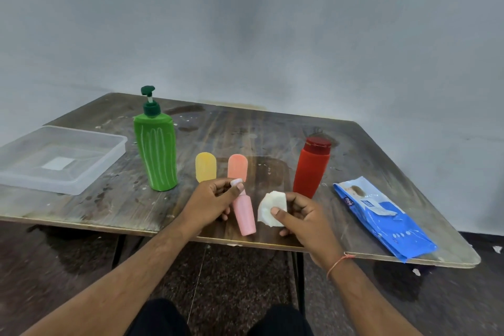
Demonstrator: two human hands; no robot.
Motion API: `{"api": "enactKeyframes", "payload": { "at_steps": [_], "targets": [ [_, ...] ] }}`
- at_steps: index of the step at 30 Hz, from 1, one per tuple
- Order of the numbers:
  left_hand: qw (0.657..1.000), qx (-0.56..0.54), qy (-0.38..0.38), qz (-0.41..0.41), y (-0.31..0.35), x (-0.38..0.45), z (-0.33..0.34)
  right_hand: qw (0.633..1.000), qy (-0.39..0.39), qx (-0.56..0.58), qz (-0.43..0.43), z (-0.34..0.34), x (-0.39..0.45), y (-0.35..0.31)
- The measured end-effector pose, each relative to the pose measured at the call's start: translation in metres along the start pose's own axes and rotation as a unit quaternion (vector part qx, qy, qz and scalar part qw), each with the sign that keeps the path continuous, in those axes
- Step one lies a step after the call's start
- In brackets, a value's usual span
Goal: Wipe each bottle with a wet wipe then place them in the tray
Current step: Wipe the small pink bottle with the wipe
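Head view: left hand (pixel 211 203) pinches the pink bottle (pixel 244 213) by its cap, right hand (pixel 301 217) grips the wipe (pixel 271 207); I'd wrap and twist near the table's (pixel 272 131) front edge

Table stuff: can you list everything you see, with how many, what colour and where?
Tray: one, clear, far left on table.
Pump bottle: one, green, upright beside tray.
Yellow bottle: one, centre, behind left hand.
Orange bottle: one, centre, beside yellow.
Red bottle: one, upright, right of centre.
Wipes pack: one, blue, right edge.
Table: one, brown wood.
Pink bottle: one, in left hand.
Wipe: one, white, in right hand.
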State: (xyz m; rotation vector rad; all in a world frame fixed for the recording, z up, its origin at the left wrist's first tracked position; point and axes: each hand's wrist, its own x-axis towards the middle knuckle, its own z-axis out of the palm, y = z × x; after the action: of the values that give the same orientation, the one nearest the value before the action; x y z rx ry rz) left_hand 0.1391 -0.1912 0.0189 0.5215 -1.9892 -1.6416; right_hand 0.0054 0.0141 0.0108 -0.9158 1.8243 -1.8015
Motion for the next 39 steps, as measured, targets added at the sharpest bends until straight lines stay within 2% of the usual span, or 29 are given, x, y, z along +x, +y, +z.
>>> {"api": "enactKeyframes", "payload": {
  "at_steps": [5, 9, 11, 17, 22, 24, 28, 29, 35, 39],
  "targets": [
    [0.997, -0.075, 0.013, -0.011, -0.001, 0.005, -0.002, 0.999, -0.03, -0.02, -0.034, 0.028, 0.022, 0.002],
    [0.99, -0.136, 0.016, -0.03, -0.002, 0.011, -0.006, 0.994, -0.002, -0.081, -0.079, 0.038, 0.037, 0.002],
    [0.989, -0.144, 0.015, -0.03, -0.004, 0.012, -0.007, 0.982, 0.005, -0.134, -0.131, 0.039, 0.044, 0.004],
    [0.983, -0.181, -0.015, -0.037, -0.011, 0.017, -0.009, 0.91, 0.001, -0.295, -0.293, 0.043, 0.045, 0.006],
    [0.979, -0.194, -0.025, -0.05, -0.012, 0.016, -0.012, 0.877, -0.001, -0.321, -0.357, 0.048, 0.038, 0.01],
    [0.978, -0.201, -0.021, -0.059, -0.011, 0.018, -0.012, 0.866, -0.023, -0.333, -0.373, 0.048, 0.035, 0.01],
    [0.973, -0.215, -0.025, -0.078, -0.009, 0.019, -0.013, 0.801, -0.113, -0.408, -0.423, 0.049, 0.027, 0.014],
    [0.972, -0.219, -0.026, -0.08, -0.009, 0.019, -0.013, 0.796, -0.116, -0.413, -0.427, 0.049, 0.027, 0.014],
    [0.977, -0.191, -0.036, -0.091, -0.006, 0.017, -0.012, 0.831, 0.009, -0.38, -0.406, 0.05, 0.035, 0.013],
    [0.979, -0.179, -0.035, -0.093, -0.005, 0.016, -0.012, 0.841, 0.008, -0.379, -0.386, 0.049, 0.036, 0.01]
  ]
}}
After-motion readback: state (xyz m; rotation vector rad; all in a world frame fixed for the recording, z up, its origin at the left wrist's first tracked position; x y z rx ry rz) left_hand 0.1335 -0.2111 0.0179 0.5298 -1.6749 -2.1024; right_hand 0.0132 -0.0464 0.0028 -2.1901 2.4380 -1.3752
